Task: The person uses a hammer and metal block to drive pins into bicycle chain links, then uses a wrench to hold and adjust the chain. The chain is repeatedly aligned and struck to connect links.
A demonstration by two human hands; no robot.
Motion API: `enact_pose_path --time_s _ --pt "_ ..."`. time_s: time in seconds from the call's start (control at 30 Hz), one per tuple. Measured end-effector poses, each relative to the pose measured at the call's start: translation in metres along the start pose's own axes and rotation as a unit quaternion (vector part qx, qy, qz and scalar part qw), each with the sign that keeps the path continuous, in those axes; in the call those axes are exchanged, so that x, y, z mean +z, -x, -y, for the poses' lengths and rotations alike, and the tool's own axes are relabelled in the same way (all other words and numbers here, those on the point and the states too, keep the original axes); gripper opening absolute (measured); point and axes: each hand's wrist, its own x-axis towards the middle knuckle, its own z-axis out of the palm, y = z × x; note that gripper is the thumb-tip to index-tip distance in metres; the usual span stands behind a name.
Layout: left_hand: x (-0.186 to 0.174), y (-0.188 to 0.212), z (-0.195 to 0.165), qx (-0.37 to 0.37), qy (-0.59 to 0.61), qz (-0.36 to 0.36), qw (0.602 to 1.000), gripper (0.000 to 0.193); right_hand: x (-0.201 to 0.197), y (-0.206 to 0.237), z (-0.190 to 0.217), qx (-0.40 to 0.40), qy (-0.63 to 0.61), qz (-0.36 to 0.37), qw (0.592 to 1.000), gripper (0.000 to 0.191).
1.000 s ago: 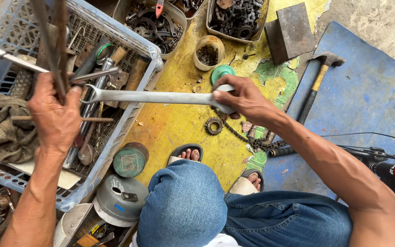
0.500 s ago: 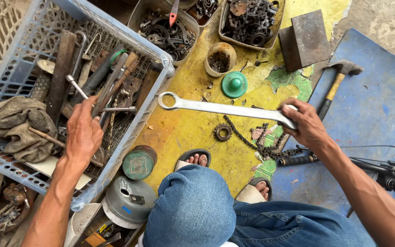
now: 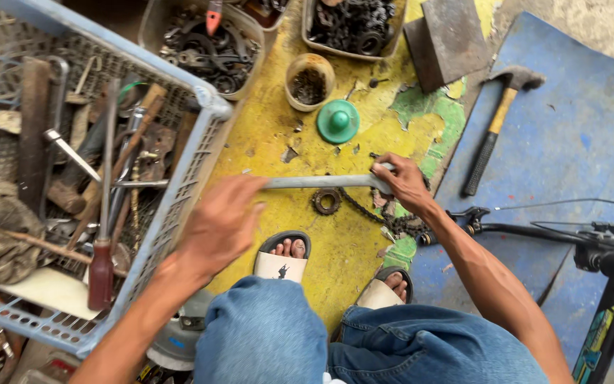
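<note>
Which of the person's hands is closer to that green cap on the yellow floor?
Right. The right hand, gripping the long wrench, sits just below-right of the green cap; the left hand is farther, down to its left.

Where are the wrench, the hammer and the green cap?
long wrench (image 3: 321,181), head view, point on the bare shaft between the two hands.
hammer (image 3: 492,139), head view, point on the handle where wood meets black grip.
green cap (image 3: 338,121), head view, point on its raised centre.
</note>
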Motion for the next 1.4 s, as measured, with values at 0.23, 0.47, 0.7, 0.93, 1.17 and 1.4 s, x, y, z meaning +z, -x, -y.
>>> enact_pose_path --time_s 0.23,0.47,0.7,0.93,1.17,1.4 --pt "0.149 -0.049 0.060 0.032 -0.092 0.097 0.991 0.063 0.018 -0.030 0.016 -0.007 -0.067 0.003 0.998 0.032" --pt "0.201 -0.049 0.116 0.044 -0.090 0.136 0.986 0.060 0.030 -0.045 0.018 -0.005 -0.051 -0.001 0.999 0.040" --pt "0.200 -0.053 0.131 0.089 -0.049 0.120 0.987 0.060 0.004 -0.010 -0.025 -0.067 0.153 -0.168 0.971 0.040" --pt "0.205 -0.054 0.124 0.113 -0.102 0.112 0.982 0.060 -0.022 0.012 -0.073 -0.173 0.283 -0.251 0.910 0.028" --pt "0.214 -0.055 0.123 0.093 -0.110 0.124 0.982 0.057 -0.021 -0.008 -0.077 -0.196 0.361 -0.231 0.882 0.042" --pt "0.228 -0.056 0.127 0.070 -0.121 0.119 0.983 0.062 -0.032 -0.027 -0.070 -0.211 0.391 -0.201 0.873 0.039"
